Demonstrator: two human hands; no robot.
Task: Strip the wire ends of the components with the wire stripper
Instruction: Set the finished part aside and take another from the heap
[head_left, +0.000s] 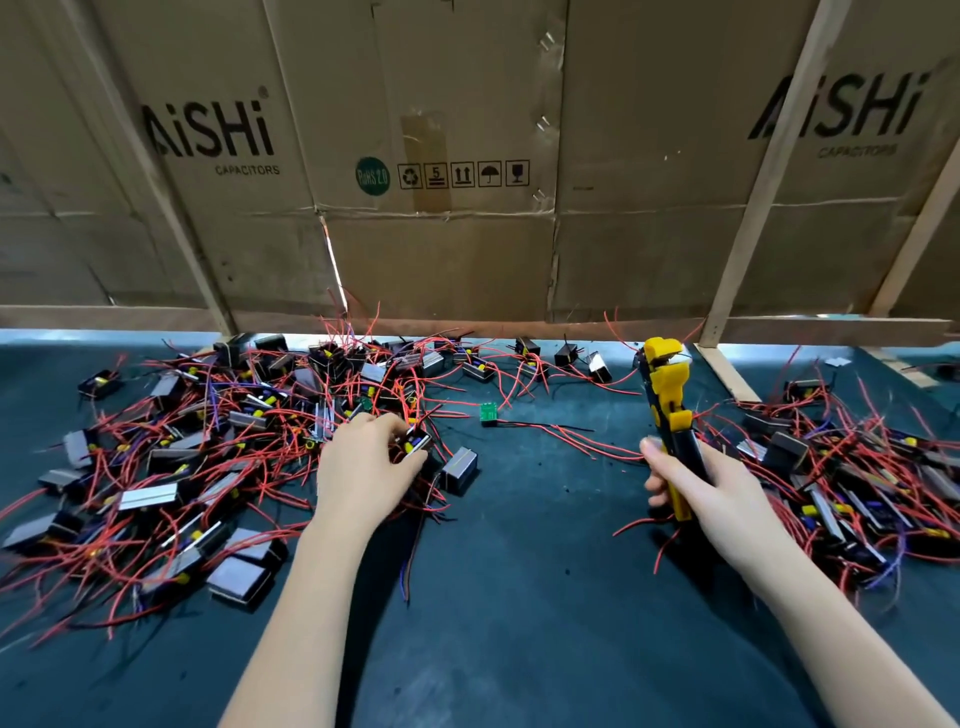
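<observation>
Left hand (363, 462) fingers pinching a small black red-wired component (418, 441), right hand (696, 483) fingers wrapped round the yellow-and-black wire stripper (667, 395), held upright.

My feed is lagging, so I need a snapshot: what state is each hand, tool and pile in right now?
Left hand: fingers curled round a component at the edge of the left pile.
Right hand: gripping the wire stripper's handles.
Wire stripper: held upright, head up, no wire in it.
Left pile: tangled, red leads everywhere.
Right pile: tangled, lying untouched.
Green circuit board: lying alone between piles.
</observation>
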